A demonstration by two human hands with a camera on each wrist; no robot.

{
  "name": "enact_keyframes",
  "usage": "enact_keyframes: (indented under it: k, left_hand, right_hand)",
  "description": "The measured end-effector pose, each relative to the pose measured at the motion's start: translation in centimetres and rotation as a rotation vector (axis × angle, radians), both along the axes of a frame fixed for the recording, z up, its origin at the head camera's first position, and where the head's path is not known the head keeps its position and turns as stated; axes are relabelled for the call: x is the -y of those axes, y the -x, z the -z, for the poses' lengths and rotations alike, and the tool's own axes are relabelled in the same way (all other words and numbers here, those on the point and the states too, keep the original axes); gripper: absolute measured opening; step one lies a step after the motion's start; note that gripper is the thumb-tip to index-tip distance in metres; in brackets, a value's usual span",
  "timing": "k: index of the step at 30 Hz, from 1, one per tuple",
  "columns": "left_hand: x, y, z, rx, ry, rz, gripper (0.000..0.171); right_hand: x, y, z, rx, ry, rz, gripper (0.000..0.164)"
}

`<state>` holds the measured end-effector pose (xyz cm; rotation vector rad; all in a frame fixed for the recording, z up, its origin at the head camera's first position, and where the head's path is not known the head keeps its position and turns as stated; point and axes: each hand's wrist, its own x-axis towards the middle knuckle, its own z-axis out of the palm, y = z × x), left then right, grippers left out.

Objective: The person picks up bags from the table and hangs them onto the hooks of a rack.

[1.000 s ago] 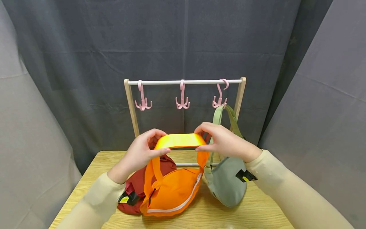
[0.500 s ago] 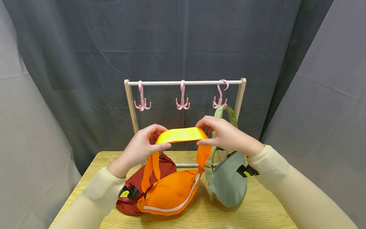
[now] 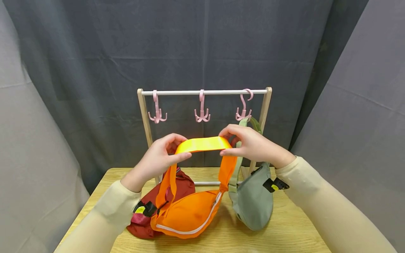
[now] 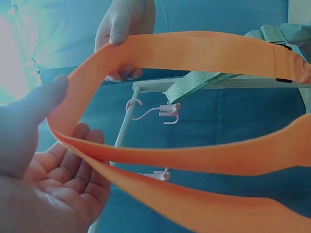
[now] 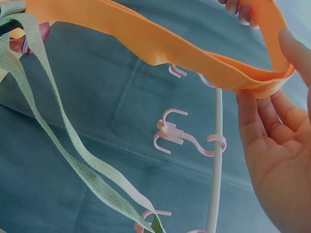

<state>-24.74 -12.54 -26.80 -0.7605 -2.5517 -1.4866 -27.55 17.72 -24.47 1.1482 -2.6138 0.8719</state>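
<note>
An orange bag [image 3: 190,211] with a white zip hangs tilted from its wide strap [image 3: 204,143], low over the table. My left hand [image 3: 161,153] pinches the strap's left bend between thumb and fingers. At the right bend my right hand [image 3: 253,144] pinches it the same way. In the left wrist view the strap [image 4: 194,51] arcs from one hand to the other. A green-grey bag [image 3: 254,200] hangs by its strap from the right pink hook [image 3: 243,109], behind my right wrist. A dark red bag [image 3: 177,186] lies on the table behind the orange one, partly hidden.
A rack with wooden posts and a white bar [image 3: 177,92] stands at the back of the wooden table [image 3: 284,225]. A middle pink hook [image 3: 201,109] and a left pink hook [image 3: 156,109] hang on the bar. Grey curtains surround the table.
Both hands have risen and moved slightly forward and right, lifting the strap toward the rack. The orange bag has swung a little left and its strap is drawn up higher.
</note>
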Motion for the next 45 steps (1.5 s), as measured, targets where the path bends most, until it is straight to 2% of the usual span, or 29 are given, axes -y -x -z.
enact_keyframes:
  k: [8,16,25,38,45]
  left_hand:
    - [-0.3,0.3,-0.6,0.0,-0.017,-0.004,0.039]
    - [-0.6,0.6,-1.6,-0.003,-0.032,-0.024,0.04]
    - [-1.2,1.1,-2.1,-0.017,-0.055,-0.046,0.04]
    - [-1.7,2.2,-1.9,0.018,-0.065,-0.043,0.041]
    - [-1.9,3.0,-1.5,0.046,-0.076,-0.052,0.041]
  right_hand:
    - [-0.3,0.4,-0.6,0.034,0.016,0.021,0.041]
    - [-0.4,0.9,-1.2,-0.002,0.053,0.015,0.037]
    - [-0.7,1.2,-1.7,-0.016,0.078,0.049,0.035]
    - [-0.9,2.1,-2.0,0.004,0.068,0.096,0.035]
    - [-1.1,3.0,-1.8,0.018,0.097,0.113,0.037]
